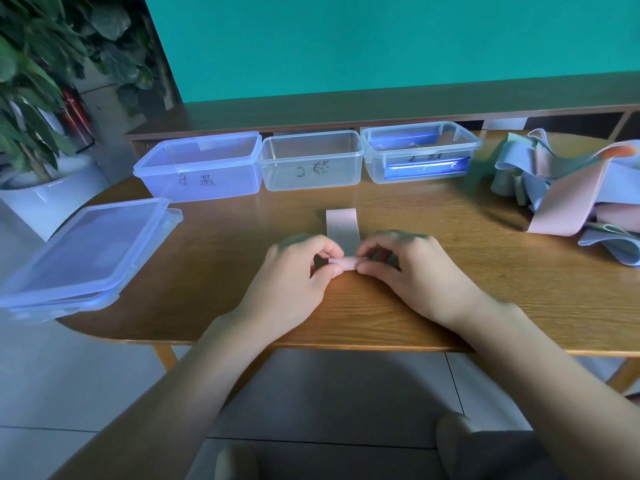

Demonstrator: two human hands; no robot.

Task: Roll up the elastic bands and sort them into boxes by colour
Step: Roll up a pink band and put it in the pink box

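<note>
A pink elastic band (pixel 341 227) lies flat on the wooden table (pixel 214 271), running away from me. Its near end is curled into a small roll, pinched between the fingers of my left hand (pixel 298 271) and my right hand (pixel 408 271). Three clear plastic boxes stand in a row at the back: the left box (pixel 204 168) and the middle box (pixel 311 161) hold nothing that I can see, while the right box (pixel 420 150) holds something blue. A loose pile of pink and pale blue bands (pixel 568 188) lies at the far right.
Stacked clear lids (pixel 86 258) overhang the table's left edge. A potted plant in a white pot (pixel 38 188) stands on the floor to the left. A low wooden shelf runs behind the boxes, below a teal wall.
</note>
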